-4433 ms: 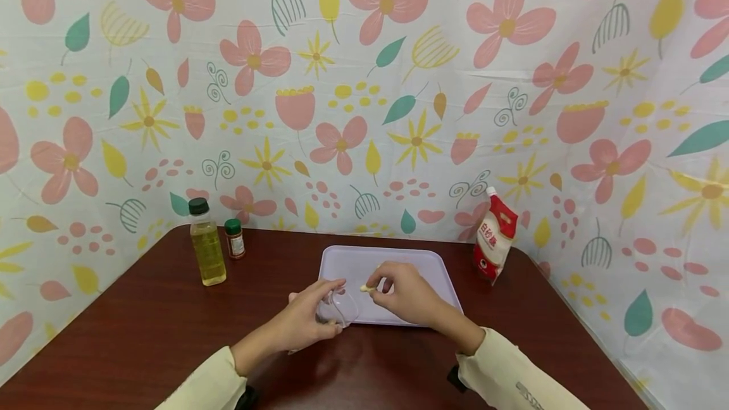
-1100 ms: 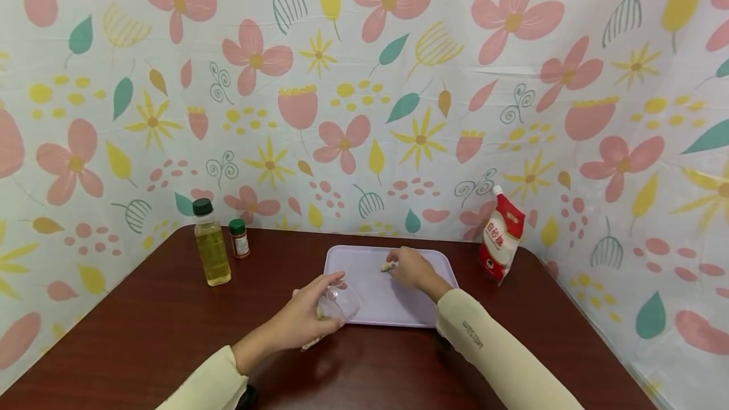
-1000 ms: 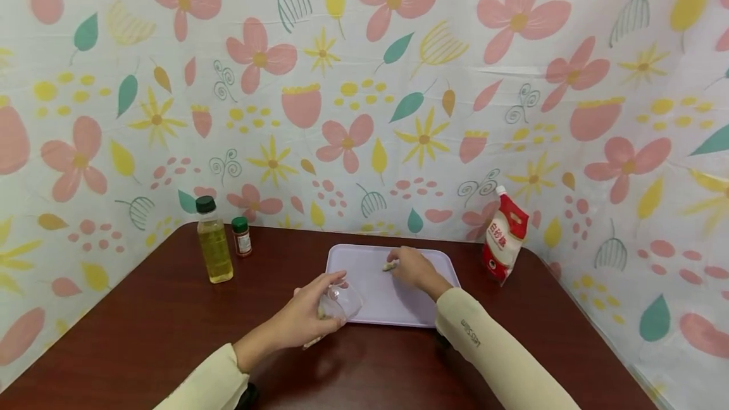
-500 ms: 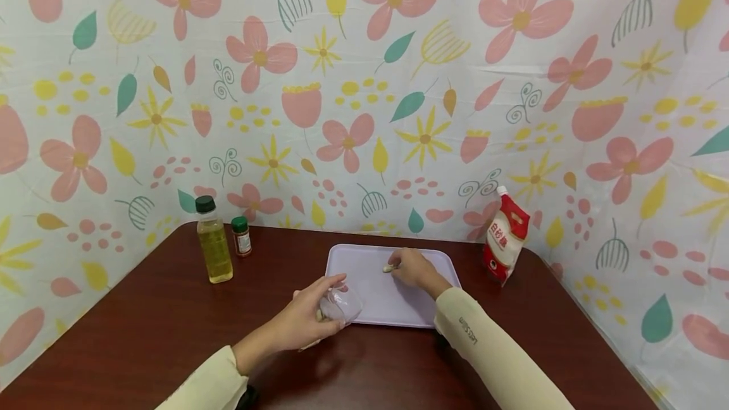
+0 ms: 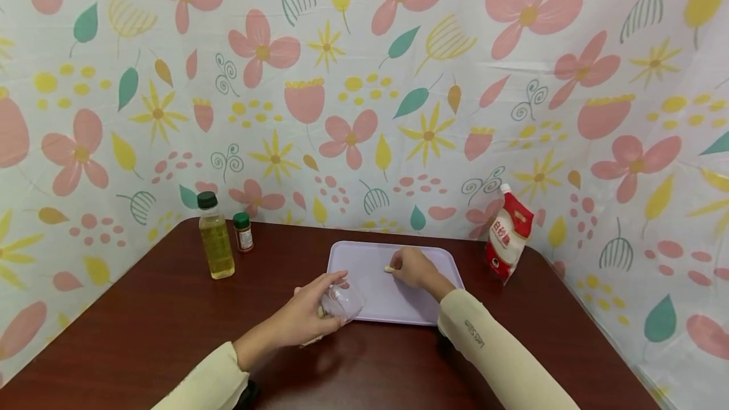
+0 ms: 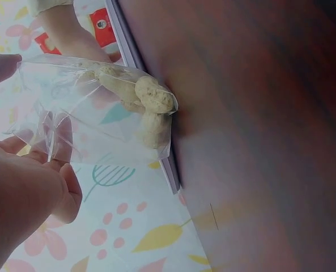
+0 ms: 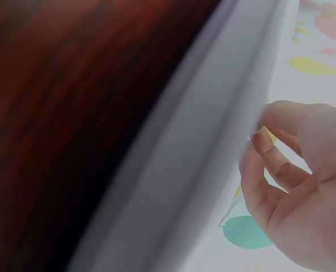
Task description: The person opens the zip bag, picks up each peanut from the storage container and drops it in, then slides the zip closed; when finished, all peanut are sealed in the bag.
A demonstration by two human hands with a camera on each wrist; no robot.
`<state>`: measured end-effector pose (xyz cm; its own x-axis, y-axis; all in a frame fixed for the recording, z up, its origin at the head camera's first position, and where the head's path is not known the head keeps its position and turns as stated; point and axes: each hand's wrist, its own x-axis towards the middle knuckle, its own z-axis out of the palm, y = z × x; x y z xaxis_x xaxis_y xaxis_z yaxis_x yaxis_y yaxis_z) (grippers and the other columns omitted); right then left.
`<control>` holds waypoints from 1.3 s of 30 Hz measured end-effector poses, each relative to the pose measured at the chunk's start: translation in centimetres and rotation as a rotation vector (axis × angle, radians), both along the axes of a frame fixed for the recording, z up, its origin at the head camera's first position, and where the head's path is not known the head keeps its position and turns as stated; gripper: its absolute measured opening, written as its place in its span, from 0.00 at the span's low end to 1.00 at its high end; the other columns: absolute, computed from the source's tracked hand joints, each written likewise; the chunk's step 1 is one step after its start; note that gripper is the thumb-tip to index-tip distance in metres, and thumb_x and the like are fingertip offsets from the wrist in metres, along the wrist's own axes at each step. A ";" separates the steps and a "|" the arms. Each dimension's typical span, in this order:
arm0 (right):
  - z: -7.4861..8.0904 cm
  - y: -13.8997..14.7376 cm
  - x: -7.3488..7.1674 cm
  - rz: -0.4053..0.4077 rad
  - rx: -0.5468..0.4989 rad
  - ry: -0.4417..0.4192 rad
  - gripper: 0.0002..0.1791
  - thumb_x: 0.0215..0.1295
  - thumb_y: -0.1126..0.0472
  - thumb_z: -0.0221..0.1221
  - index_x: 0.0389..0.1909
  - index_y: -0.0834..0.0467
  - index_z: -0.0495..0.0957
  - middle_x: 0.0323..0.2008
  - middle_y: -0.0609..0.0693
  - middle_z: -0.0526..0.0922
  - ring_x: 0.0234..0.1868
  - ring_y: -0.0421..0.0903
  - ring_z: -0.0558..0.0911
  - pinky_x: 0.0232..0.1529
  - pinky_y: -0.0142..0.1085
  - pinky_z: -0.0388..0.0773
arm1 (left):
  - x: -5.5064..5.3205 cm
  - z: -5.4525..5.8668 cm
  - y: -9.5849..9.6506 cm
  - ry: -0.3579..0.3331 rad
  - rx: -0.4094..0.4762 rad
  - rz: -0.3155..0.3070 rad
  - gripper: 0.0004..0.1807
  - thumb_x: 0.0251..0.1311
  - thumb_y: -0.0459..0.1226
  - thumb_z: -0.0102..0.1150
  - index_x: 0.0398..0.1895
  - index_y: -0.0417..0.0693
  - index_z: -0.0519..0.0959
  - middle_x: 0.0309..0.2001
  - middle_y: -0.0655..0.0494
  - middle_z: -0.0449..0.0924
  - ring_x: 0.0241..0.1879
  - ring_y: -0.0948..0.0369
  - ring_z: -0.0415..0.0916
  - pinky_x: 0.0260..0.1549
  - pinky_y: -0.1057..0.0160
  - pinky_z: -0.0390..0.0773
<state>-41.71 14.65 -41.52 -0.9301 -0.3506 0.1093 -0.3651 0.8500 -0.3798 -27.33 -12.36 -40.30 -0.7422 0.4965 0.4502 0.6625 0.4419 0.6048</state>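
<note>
My left hand [image 5: 302, 316] grips a clear plastic bag [image 5: 344, 302] by its spread mouth, near the front left corner of the pale lilac tray [image 5: 376, 299]. Several tan, knobbly pieces that look like peanuts in the shell [image 6: 155, 97] lie at the bag's bottom in the left wrist view. Over the middle of the tray, my right hand [image 5: 416, 267] pinches a small pale peanut [image 5: 389, 269] between thumb and fingertips, close to the surface. In the right wrist view the tray rim [image 7: 196, 141] hides most of that peanut, and the curled fingers [image 7: 281, 170] show beside it.
A bottle of yellow oil [image 5: 216, 245] and a small green-capped jar [image 5: 243, 236] stand at the table's back left. A red and white sugar pouch [image 5: 509, 236] stands at the back right. A flowered curtain [image 5: 364, 81] hangs behind the dark wooden table [image 5: 171, 340].
My right hand has gone from beside the bag to the middle of the tray with the small pale piece, and stays there. The left hand keeps the bag nearly in place.
</note>
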 end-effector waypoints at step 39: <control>5.6 -1.2 11.2 0.316 -0.415 0.264 0.06 0.55 0.70 0.68 0.28 0.55 0.85 0.30 0.45 0.85 0.31 0.36 0.83 0.32 0.38 0.80 | 0.3 0.2 0.8 -0.030 -0.024 0.035 0.41 0.53 0.39 0.70 0.71 0.44 0.65 0.61 0.53 0.75 0.58 0.57 0.72 0.48 0.49 0.58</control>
